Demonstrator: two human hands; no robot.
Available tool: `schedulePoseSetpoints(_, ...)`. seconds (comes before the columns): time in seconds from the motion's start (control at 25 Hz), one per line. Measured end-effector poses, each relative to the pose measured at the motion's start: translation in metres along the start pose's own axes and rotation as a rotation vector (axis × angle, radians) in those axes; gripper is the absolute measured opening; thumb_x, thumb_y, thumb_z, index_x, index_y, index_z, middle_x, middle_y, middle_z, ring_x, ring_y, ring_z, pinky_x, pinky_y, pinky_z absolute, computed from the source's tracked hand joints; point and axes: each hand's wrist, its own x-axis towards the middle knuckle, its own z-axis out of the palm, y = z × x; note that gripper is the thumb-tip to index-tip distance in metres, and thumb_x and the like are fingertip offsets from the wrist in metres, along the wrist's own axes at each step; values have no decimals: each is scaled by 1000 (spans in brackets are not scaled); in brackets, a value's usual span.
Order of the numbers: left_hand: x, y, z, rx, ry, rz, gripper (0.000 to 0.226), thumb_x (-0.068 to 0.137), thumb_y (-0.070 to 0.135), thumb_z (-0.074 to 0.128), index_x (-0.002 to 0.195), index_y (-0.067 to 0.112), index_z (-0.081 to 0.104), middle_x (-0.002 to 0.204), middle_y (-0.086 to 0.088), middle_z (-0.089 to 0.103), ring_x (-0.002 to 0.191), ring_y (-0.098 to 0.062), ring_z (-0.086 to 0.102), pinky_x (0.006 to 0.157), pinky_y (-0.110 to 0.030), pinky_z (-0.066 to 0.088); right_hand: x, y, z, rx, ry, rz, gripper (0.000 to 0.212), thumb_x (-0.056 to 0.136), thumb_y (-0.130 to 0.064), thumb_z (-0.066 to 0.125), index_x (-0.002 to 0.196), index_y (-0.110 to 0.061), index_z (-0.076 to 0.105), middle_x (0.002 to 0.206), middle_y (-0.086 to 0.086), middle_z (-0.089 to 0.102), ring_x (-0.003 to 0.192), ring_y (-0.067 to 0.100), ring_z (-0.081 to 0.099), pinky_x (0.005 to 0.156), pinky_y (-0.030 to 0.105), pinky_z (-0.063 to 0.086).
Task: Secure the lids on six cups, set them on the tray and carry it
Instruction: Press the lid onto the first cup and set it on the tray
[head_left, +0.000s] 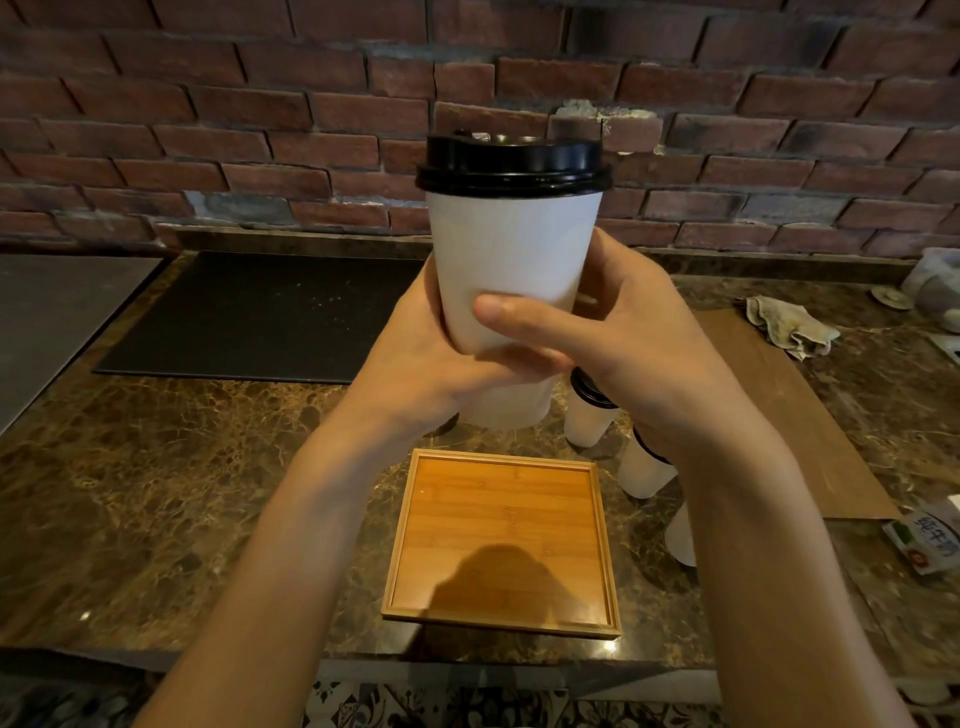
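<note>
**Tray** (500, 512), bamboo, lower centre, on marble counter (182, 467): no cup on it yet.
**Other cups** (589, 423), white, right of the tray, partly hidden by the right forearm.
**Left hand** (415, 364), **right hand** (644, 353), mid-frame: fingers of both curled round the lower wall of one cup (511, 249), held upright above the counter.
**Lid** (511, 161), black, sits level on its rim.
Step, as judged: checking the lid's seal.
Next: lower the cup upright into a tray corner, leaving room for five more.
</note>
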Motion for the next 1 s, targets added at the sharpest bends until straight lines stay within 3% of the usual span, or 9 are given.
schedulePoseSetpoints(0.16, 1, 0, 6, 19, 67, 42, 75, 57, 16, 85, 117, 33, 42, 104, 16, 60, 98, 10, 60, 69, -6, 49, 1, -1, 5, -66, 84, 20, 80, 63, -49, 79, 134, -24, 50, 119, -11, 62, 106, 3, 61, 84, 29, 58)
schedulePoseSetpoints(0.28, 3, -4, 14, 29, 140, 45, 76, 66, 2, 80, 122, 32, 37, 106, 17, 55, 96, 19, 56, 69, -1, 45, 1, 4, 16, -120, 195, 42, 83, 67, -47, 82, 138, -24, 44, 122, -10, 58, 109, 6, 58, 88, 31, 57)
schedulePoseSetpoints(0.48, 4, -10, 18, 60, 172, 46, 72, 72, 5, 77, 123, 33, 35, 105, 20, 53, 92, 23, 54, 68, 1, 44, 1, 8, 25, -191, 293, 27, 90, 66, -53, 81, 139, -24, 38, 123, -11, 54, 114, 8, 55, 92, 37, 54)
schedulePoseSetpoints(0.68, 3, -8, 14, 27, 123, 36, 78, 67, 1, 79, 120, 39, 37, 110, 18, 55, 99, 16, 56, 72, -6, 48, 3, 7, 19, -114, 252, -8, 88, 65, -46, 85, 139, -26, 40, 124, -14, 54, 111, 3, 56, 88, 31, 57)
schedulePoseSetpoints(0.88, 2, 0, 4, 40, 34, 20, 73, 64, 21, 80, 120, 42, 39, 116, 19, 55, 106, 6, 57, 76, -11, 51, 6, 8, 7, 30, 153, 9, 81, 66, -39, 85, 136, -27, 45, 123, -9, 59, 110, 8, 61, 87, 34, 59)
schedulePoseSetpoints(1.0, 2, 1, 1, 20, -22, 6, 73, 61, 23, 81, 121, 37, 41, 115, 15, 58, 106, 2, 59, 76, -13, 52, 4, 9, 1, 59, 74, -7, 80, 64, -42, 83, 134, -28, 47, 120, -11, 61, 107, 4, 63, 83, 27, 58)
